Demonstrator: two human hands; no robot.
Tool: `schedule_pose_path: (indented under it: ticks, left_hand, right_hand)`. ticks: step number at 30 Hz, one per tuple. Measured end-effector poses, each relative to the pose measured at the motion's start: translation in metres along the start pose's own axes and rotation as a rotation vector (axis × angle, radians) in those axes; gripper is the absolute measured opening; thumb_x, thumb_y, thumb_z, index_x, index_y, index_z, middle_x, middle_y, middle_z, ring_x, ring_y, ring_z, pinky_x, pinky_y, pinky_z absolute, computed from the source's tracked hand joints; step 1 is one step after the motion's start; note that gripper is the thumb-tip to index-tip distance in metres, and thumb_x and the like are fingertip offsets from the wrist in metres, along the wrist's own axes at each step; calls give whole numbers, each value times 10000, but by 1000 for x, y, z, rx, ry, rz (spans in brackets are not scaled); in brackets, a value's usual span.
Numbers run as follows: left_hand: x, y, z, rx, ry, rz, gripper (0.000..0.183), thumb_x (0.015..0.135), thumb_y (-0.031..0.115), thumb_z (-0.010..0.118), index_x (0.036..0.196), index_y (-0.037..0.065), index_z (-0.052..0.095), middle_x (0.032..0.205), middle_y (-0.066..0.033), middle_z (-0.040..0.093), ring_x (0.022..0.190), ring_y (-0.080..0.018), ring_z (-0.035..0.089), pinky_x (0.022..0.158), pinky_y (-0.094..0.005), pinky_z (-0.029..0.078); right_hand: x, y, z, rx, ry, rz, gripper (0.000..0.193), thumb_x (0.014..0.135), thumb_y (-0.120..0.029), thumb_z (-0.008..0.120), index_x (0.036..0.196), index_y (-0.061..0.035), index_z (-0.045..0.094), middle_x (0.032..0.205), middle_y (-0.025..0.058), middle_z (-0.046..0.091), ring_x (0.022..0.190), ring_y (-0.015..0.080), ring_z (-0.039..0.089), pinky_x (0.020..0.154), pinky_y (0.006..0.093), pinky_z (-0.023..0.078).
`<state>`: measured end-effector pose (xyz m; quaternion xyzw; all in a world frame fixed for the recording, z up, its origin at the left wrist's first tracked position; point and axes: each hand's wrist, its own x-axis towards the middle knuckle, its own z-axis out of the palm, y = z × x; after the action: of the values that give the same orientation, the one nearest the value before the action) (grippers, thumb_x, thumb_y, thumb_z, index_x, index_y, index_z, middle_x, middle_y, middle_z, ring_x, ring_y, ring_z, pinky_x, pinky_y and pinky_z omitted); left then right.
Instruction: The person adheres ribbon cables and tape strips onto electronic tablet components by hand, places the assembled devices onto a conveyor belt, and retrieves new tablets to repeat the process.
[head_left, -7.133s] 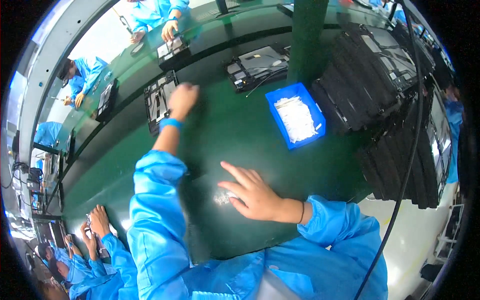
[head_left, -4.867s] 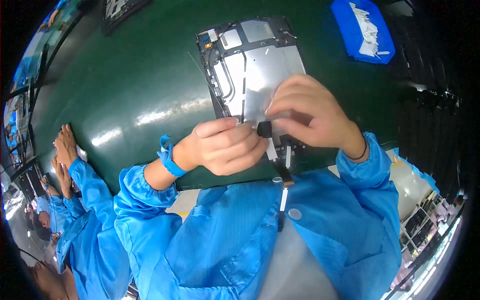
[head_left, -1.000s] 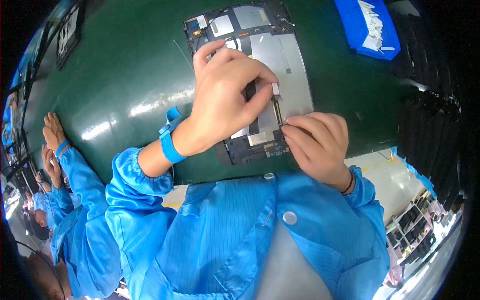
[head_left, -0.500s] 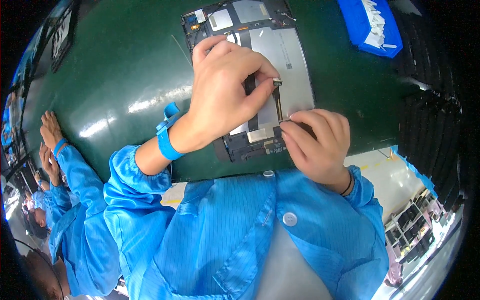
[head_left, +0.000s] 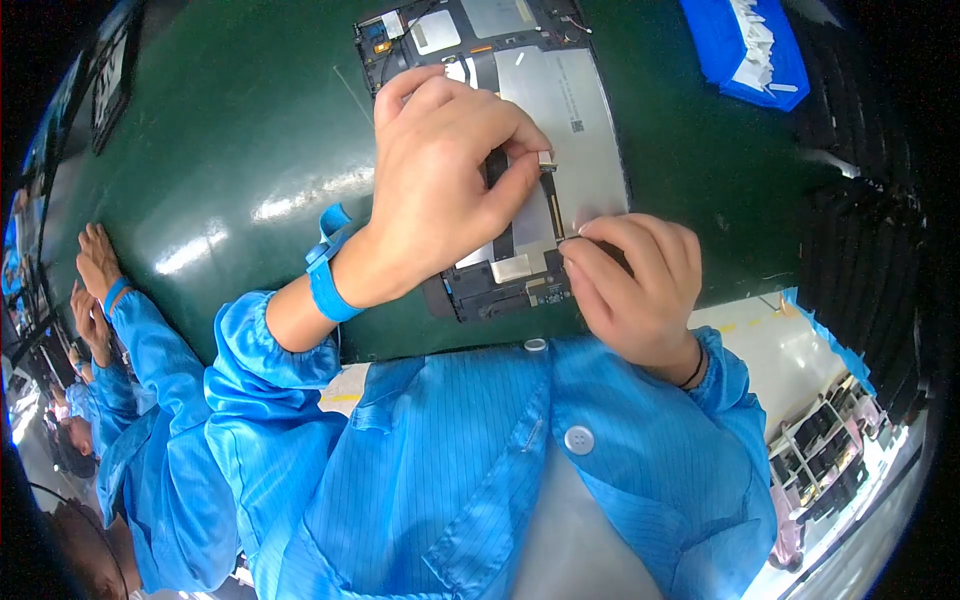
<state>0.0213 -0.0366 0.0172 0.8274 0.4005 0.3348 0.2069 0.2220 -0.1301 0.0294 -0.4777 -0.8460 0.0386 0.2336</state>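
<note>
While the dark green tabletop [head_left: 230, 130] is filling much of the frame, an opened flat device [head_left: 595, 150] is lying at upper centre, its metal panel and inner parts showing. A blue bin [head_left: 711, 50] is standing at upper right. Near the centre, the left hand [head_left: 450, 175] is pinching the upper end of a narrow dark strip [head_left: 553, 205], and the right hand [head_left: 640, 275] is pinching its lower end. Work seems to be sitting midway: the cover is off, but the strip is not yet lying free of the fingers; whether either end is connected, I cannot tell
</note>
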Motion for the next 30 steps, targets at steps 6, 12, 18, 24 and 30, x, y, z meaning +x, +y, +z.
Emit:
schedule_pose_path:
  ticks: [6, 12, 18, 24, 30]
  left_hand:
    - [-1, 1, -1, 24, -18, -13, 78, 702, 128, 759, 741, 130, 691, 744, 2, 632, 793, -208, 576, 974, -404, 333]
    - [0, 1, 2, 40, 15, 0, 82, 688, 116, 753, 736, 137, 690, 747, 2, 634, 799, -218, 577, 960, -407, 349]
    - [5, 3, 4, 63, 1, 13, 96, 678, 109, 747, 737, 136, 676, 744, 9, 632, 801, -212, 579, 959, -409, 354]
    - [7, 1, 6, 60, 4, 8, 101, 673, 106, 746, 736, 134, 672, 739, 12, 628, 793, -211, 578, 956, -407, 358]
    - [8, 3, 10, 45, 27, 22, 105, 660, 95, 740, 730, 133, 671, 732, 10, 624, 783, -214, 575, 949, -396, 365]
  right_hand:
    - [1, -3, 0, 11, 4, 16, 237, 698, -159, 717, 928, -140, 662, 974, -19, 608, 901, 193, 586, 766, 360, 402]
    - [2, -1, 0, 22, 4, 9, 246, 693, -158, 719, 931, -136, 661, 974, -16, 606, 898, 193, 585, 761, 361, 400]
    - [2, 4, -3, 30, 1, 9, 251, 692, -154, 719, 935, -129, 661, 975, -8, 608, 899, 198, 586, 759, 363, 400]
    - [4, 8, -3, 43, -10, 4, 245, 693, -154, 717, 929, -123, 659, 969, -7, 608, 894, 197, 586, 753, 361, 401]
    - [3, 11, -4, 42, -10, -4, 239, 693, -156, 717, 923, -125, 657, 960, -9, 605, 887, 195, 584, 747, 362, 404]
